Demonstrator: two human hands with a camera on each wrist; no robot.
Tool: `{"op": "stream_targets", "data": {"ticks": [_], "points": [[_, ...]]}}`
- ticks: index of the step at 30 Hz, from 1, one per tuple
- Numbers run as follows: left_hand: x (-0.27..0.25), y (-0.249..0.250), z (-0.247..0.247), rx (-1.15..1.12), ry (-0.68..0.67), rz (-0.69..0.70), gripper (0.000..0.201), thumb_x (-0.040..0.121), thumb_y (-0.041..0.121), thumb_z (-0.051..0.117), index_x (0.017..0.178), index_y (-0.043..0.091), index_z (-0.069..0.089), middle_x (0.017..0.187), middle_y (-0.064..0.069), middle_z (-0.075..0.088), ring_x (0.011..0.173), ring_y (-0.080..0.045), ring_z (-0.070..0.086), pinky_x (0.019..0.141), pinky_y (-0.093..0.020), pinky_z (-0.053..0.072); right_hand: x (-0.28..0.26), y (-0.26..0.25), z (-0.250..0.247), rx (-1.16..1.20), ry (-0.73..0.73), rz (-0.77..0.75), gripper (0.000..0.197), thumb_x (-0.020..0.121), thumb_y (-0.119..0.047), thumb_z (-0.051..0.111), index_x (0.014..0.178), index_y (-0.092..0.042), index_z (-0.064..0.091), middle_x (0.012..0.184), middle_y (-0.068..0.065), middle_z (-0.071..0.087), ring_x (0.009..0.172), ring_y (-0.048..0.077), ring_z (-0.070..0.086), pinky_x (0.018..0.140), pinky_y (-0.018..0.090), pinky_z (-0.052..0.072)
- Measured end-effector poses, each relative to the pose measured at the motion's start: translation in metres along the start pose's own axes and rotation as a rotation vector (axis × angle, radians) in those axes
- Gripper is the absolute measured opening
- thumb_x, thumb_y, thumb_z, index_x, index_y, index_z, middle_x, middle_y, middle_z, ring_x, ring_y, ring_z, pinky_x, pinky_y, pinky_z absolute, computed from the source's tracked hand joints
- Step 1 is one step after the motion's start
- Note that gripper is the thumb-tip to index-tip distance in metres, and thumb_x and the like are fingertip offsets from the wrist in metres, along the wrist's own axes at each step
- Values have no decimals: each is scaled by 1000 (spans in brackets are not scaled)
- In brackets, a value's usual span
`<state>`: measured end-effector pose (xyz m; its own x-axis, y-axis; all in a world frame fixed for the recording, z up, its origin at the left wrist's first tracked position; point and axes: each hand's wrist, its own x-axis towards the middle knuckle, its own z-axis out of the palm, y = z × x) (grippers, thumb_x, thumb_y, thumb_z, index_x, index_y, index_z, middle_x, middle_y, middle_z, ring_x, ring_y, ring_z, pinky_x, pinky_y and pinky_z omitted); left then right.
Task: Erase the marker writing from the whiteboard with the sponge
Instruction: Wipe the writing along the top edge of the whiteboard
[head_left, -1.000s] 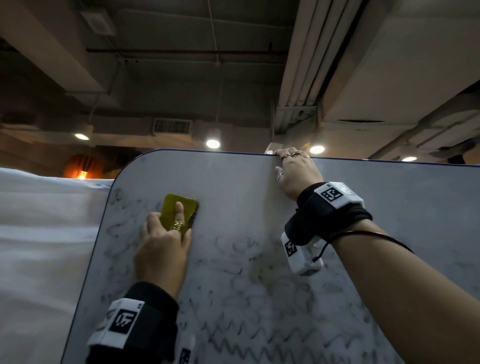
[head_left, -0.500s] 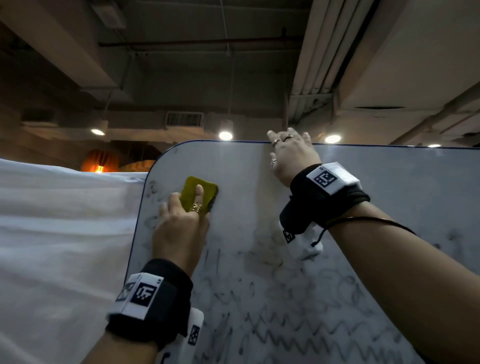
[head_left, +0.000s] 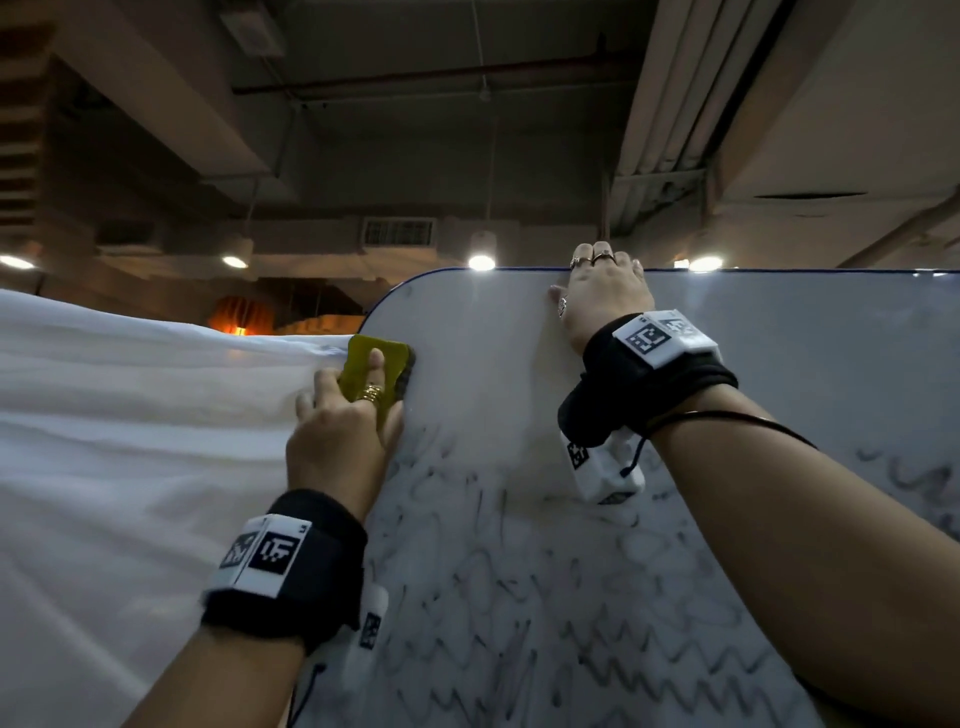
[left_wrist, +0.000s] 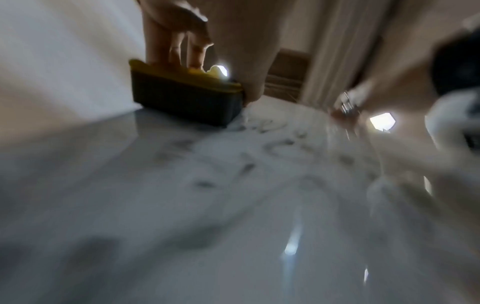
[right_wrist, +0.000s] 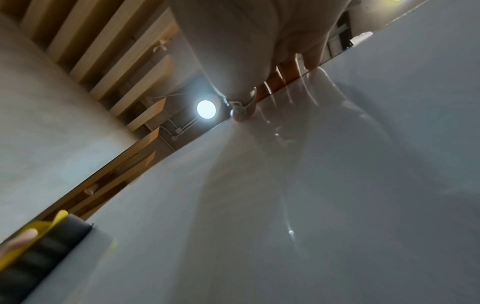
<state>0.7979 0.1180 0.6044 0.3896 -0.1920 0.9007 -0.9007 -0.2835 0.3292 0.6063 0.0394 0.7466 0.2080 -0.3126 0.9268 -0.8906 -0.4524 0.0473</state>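
We wipe the whiteboard's (head_left: 519, 364) left edge.
Our left hand (head_left: 337, 441) grasps the sponge (head_left: 363, 358); our right hand (head_left: 605, 293) hooks the top edge.

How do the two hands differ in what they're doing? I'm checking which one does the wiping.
The left hand presses the yellow sponge against the whiteboard at its left edge; the right hand holds no tool. The left sits lower, beside the scribbles; the right hooks its fingers over the top edge. Both wear rings and wrist cameras.

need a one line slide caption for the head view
Left hand presses a yellow sponge at the whiteboard's left edge; right hand grips its top rim.
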Motion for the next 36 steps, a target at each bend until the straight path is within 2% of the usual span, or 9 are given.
{"op": "stream_targets", "data": {"ticks": [5,7,11,14,19,23,27,32,36], "points": [[0,20,2,-71,16,-164,50,96,44,43,137,15,49,125,-18,41,107,-35,47,84,-40,46,0,1,1,-26,11,-13,52,98,-31,40,139,-2,28,141,16,34,129,32,34,112,41,22],[-6,20,1,-22,1,-101,54,97,45,40,146,22,34,125,-17,39,108,-32,47,84,-38,46,1,1,1,-42,24,-25,50,97,-31,41,137,-3,31,139,16,36,127,33,36,111,41,24],[-31,-4,-1,49,-42,-28,52,97,45,38,145,24,38,127,-13,38,109,-26,46,83,-33,46,1,1,-1,-31,34,-27,48,96,-31,44,133,-1,38,135,18,41,123,34,38,108,42,27],[-41,-10,-1,80,-83,-25,58,98,45,37,150,24,23,125,-13,37,107,-26,46,83,-32,46,0,-1,-2,-26,35,-15,46,96,-30,45,131,0,39,134,19,41,122,36,39,107,43,27],[-9,6,-2,81,-63,20,59,99,43,35,152,24,15,127,-15,36,109,-28,46,85,-34,46,-4,-4,0,-28,31,2,44,95,-28,45,129,0,41,131,19,43,120,37,40,105,42,28],[2,13,-1,84,-24,13,60,99,45,34,152,25,14,129,-16,37,110,-27,47,86,-33,47,-7,-3,4,35,47,22,43,96,-27,41,133,-5,37,134,15,40,126,32,35,113,41,19],[-32,4,6,69,-49,56,59,97,46,38,150,26,23,129,-12,35,111,-24,46,86,-33,49,-25,-5,4,97,17,15,56,98,-30,39,146,-8,21,151,11,22,142,27,14,117,40,8],[-61,-32,14,8,-27,138,58,84,37,63,135,14,51,104,-19,51,83,-34,54,52,-38,51,-77,-1,6,58,-184,-283,56,98,-25,40,149,-24,16,159,-2,2,146,18,2,116,39,4],[-51,-25,11,-8,-15,96,59,85,38,62,138,14,49,108,-20,50,88,-34,55,61,-39,52,-100,6,16,21,-233,-294,58,99,-21,37,150,-28,10,158,-7,-6,146,15,-5,117,39,5]]}}
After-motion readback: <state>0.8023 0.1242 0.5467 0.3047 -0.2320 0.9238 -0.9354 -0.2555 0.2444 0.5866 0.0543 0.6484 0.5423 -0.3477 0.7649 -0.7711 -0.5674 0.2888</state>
